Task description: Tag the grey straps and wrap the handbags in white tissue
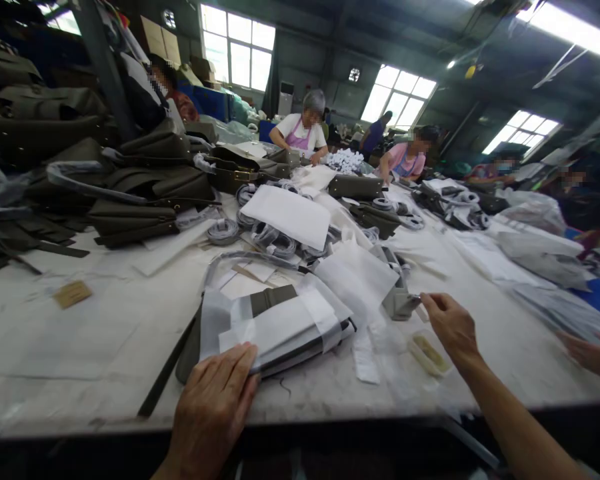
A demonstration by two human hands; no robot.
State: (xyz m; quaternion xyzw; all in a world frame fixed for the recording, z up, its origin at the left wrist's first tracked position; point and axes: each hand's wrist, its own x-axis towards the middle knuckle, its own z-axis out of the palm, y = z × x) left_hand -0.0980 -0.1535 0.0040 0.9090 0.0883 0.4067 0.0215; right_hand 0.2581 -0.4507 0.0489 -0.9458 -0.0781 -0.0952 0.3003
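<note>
A dark olive handbag point(275, 299) lies on the table in front of me, partly covered with white wrapping paper point(285, 327). Its wrapped handle point(245, 257) arches behind it, and a dark strap point(167, 367) trails off to the left. My left hand point(215, 400) holds the bag's near edge, fingers over the paper and thumb at the front side. To the right, my right hand point(453, 330) is closed in a pinch beside a small grey-olive block-like object point(399, 304). What sits between those fingertips is too small to make out.
A yellowish block in a clear wrapper point(429, 355) lies near my right forearm. A brown card point(73, 293) is at left. Olive bags point(140, 193), coiled wrapped straps point(223, 231) and white sheets point(290, 215) crowd the table's far part. Co-workers point(305, 130) stand opposite; another person's hand point(587, 353) is at right.
</note>
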